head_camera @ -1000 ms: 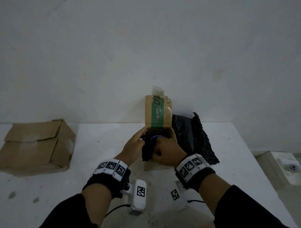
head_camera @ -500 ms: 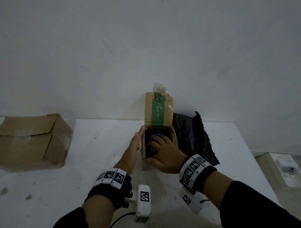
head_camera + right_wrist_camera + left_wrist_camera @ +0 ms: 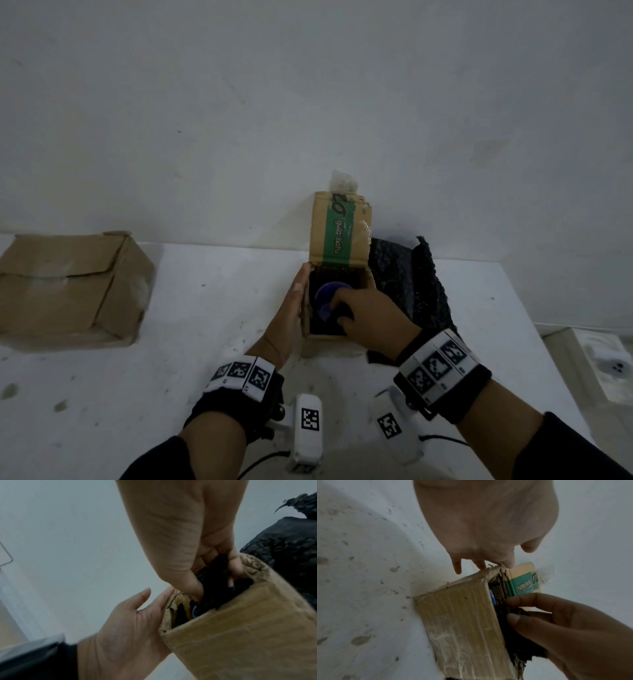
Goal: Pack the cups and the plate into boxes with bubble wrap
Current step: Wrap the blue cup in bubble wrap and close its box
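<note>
A small cardboard box (image 3: 320, 337) stands on the white table with its green-striped flap (image 3: 337, 233) upright against the wall. Inside it sits a blue cup (image 3: 327, 298) bedded in black bubble wrap (image 3: 510, 612). My left hand (image 3: 295, 303) lies flat, fingers straight, against the box's left wall (image 3: 460, 622). My right hand (image 3: 347, 310) reaches into the opening, and its thumb and fingers (image 3: 197, 586) pinch the black wrap (image 3: 217, 568) beside the cup (image 3: 194, 612). Most of the cup is hidden by wrap and hand.
A loose sheet of black bubble wrap (image 3: 409, 284) lies right of the box against the wall. A larger closed cardboard box (image 3: 68, 287) sits at the table's far left. Beyond the table's right edge, a white object (image 3: 613, 363) rests lower down.
My left hand left the box's top and now lies flat against its left side. My right hand went deeper into the box and grips the wrap.
</note>
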